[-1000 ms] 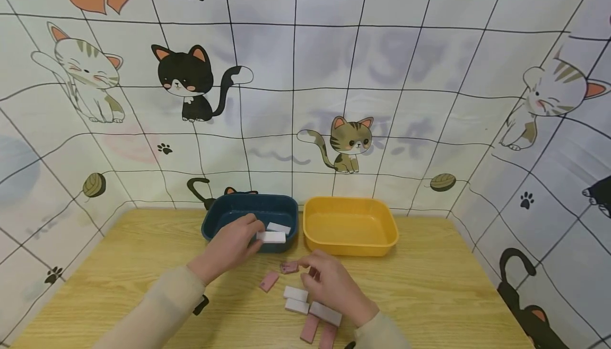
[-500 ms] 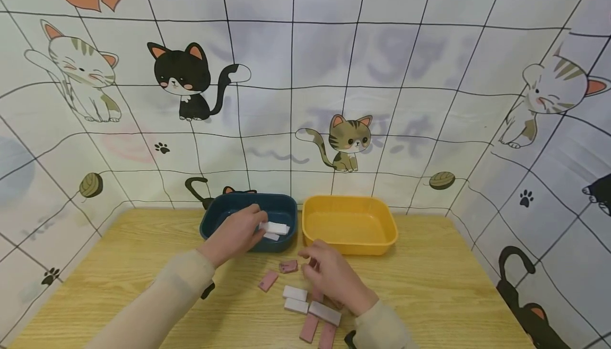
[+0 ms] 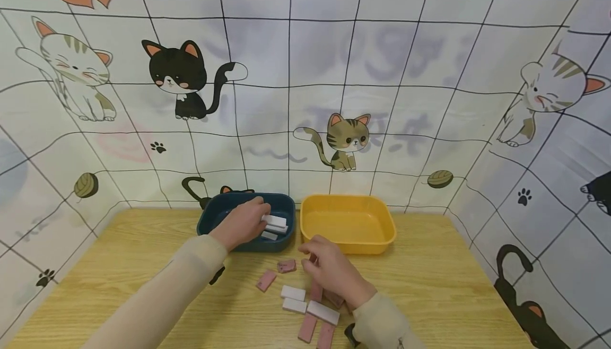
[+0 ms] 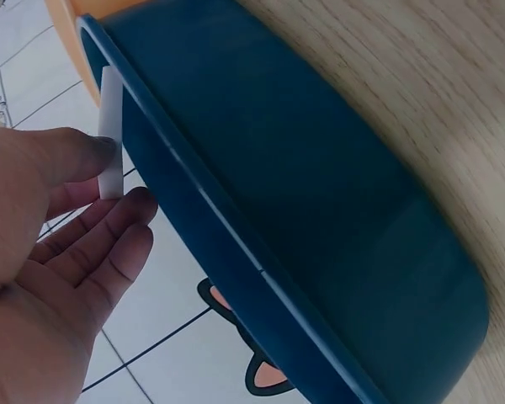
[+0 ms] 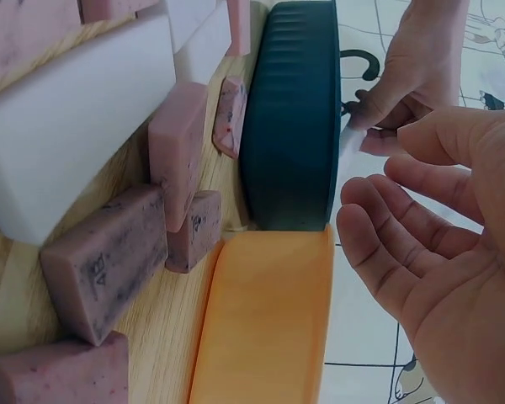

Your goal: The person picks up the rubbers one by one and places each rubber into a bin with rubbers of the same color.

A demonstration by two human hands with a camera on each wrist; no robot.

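My left hand [image 3: 242, 223] pinches a white eraser [image 4: 111, 126] between thumb and fingers at the dark blue tub [image 3: 208, 228]. In the left wrist view the eraser stands close to the tub's rim. Other white erasers [image 3: 269, 235] lie inside that tub. My right hand [image 3: 333, 268] hovers over the table with its fingers loosely bent and nothing between them. Below and around it lie pink erasers [image 5: 109, 261], one printed "4B", and several white erasers [image 3: 323, 312]. Part of this group is hidden under the right hand.
A yellow tub [image 3: 347, 244] stands right beside the blue one, with nothing seen inside. Two pink erasers [image 3: 266, 280] lie in front of the blue tub on the wooden table [image 3: 444, 285]. A cat-patterned sheet [image 3: 267, 99] rises behind.
My left hand has moved slightly up and right over the blue tub, carrying the white eraser. The right hand has drawn slightly back from the small pink eraser near its fingertips.
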